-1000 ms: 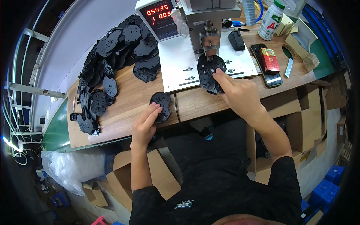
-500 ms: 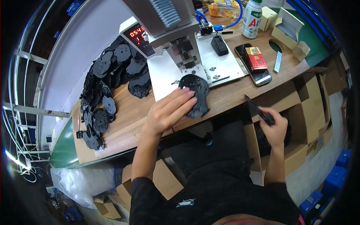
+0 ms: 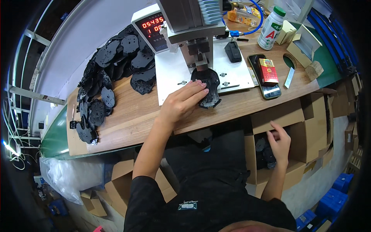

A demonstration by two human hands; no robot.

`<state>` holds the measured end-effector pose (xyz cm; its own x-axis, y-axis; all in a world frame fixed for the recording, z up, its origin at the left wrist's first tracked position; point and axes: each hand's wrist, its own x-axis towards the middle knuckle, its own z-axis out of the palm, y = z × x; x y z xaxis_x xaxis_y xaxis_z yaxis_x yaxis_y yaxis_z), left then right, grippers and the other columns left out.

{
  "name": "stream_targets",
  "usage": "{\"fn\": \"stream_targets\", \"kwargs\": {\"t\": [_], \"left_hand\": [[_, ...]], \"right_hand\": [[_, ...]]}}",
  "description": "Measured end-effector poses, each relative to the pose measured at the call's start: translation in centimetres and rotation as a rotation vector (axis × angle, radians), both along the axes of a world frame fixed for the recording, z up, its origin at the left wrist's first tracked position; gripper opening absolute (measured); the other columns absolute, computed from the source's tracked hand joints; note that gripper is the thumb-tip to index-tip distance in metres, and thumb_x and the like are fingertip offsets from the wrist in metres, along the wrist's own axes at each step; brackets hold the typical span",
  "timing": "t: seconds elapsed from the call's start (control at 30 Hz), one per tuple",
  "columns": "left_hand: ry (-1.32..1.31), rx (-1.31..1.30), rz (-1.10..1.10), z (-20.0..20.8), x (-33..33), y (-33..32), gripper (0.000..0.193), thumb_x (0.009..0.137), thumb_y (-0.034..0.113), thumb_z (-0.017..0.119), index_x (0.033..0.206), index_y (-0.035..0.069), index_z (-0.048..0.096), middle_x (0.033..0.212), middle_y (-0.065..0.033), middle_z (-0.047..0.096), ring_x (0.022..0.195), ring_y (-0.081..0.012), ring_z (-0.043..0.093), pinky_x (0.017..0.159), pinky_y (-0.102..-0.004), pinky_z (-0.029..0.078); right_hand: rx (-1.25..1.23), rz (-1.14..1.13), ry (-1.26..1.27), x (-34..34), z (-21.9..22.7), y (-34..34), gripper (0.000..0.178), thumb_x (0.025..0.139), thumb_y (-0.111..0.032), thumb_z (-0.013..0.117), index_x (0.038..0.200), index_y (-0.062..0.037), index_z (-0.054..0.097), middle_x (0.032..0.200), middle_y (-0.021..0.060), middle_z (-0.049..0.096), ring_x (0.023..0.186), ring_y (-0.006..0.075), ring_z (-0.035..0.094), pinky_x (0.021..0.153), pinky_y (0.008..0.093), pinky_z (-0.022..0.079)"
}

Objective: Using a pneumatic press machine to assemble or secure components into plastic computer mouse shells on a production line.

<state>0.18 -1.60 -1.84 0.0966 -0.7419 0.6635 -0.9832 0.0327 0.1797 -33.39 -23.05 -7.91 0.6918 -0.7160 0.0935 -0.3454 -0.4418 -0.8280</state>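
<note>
A flat, black molded plastic part lies under the head of a bench press, on its white base plate, its near end reaching past the plate's front edge. My left hand grips it from the left, fingers stretched across its top and the thumb hidden. At the right, my right hand is over an open cardboard box, fingers apart and nothing in them. Several black parts lie inside that box, partly hidden by the hand.
A heap of similar black parts covers the table's left side. Beside the press is a lit red display. Toward the right are a black box-shaped piece, a phone, a red packet, a bottle and a small open carton.
My left hand has pushed the black part in under the press head. The dark flat part my right hand held is gone from it, and that hand has dropped lower over the box.
</note>
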Motion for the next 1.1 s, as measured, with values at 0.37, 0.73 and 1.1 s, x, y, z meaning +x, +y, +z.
{"fn": "stream_targets", "kwargs": {"t": [0.37, 0.73, 1.1], "left_hand": [[0.047, -0.05, 0.008, -0.8, -0.2, 0.0, 0.04, 0.07, -0.007, 0.07, 0.109, 0.004, 0.071, 0.117, -0.0133, 0.067, 0.11, -0.0321, 0.067, 0.092, -0.0404, 0.057], [0.019, 0.201, 0.662, -1.8, 4.8, 12.4, 0.045, 0.085, 0.011, 0.068, 0.127, -0.003, 0.061, 0.121, -0.0187, 0.064, 0.113, -0.0361, 0.062, 0.1, -0.0399, 0.05], [0.28, 0.291, 0.58, -2.0, -0.3, 18.2, 0.041, 0.081, 0.017, 0.078, 0.117, 0.001, 0.067, 0.137, -0.0204, 0.055, 0.133, -0.0391, 0.05, 0.107, -0.0452, 0.043]], "right_hand": [[-0.788, 0.643, -0.153, 18.7, 7.8, 5.1, 0.063, 0.077, -0.014, 0.078, 0.136, -0.0078, 0.056, 0.131, 0.0114, 0.066, 0.082, 0.025, 0.073, 0.07, 0.0316, 0.058], [-0.763, 0.588, -0.124, 19.0, 6.7, 5.5, 0.054, 0.074, -0.008, 0.075, 0.126, -0.0075, 0.06, 0.125, 0.0092, 0.07, 0.071, 0.0217, 0.072, 0.061, 0.0318, 0.056], [-0.707, 0.618, -0.149, 19.3, 6.9, 5.1, 0.053, 0.075, -0.008, 0.074, 0.126, -0.0086, 0.06, 0.123, 0.0095, 0.07, 0.071, 0.0227, 0.072, 0.062, 0.0327, 0.056]]}}
